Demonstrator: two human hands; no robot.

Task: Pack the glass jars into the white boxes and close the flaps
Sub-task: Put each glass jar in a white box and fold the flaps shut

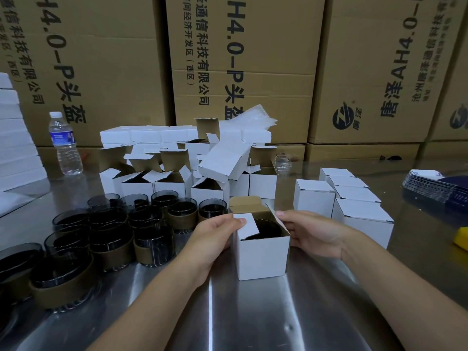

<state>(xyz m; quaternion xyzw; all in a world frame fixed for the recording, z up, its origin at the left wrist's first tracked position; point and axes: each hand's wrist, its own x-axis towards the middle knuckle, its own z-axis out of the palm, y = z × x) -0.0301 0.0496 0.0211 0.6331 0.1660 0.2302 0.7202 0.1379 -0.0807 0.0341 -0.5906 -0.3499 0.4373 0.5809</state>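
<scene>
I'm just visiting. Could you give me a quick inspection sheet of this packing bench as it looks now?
Surface: shiny metal table.
Job's things: box with a jar inside, flaps open; loose jars left; empty boxes behind; closed boxes right.
Clutter: water bottle, card stack.
Hands: left hand and right hand hold the box's side flaps.
Cables: nothing seen.
Surroundings: brown cartons stacked behind.

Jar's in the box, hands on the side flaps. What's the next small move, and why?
Probably press both side flaps down flat over the jar. The left hand pinches the left flap, already leaning inward, the right hand holds the right flap, which stands outward, and the rear lid is upright, so it cannot tuck yet.
</scene>
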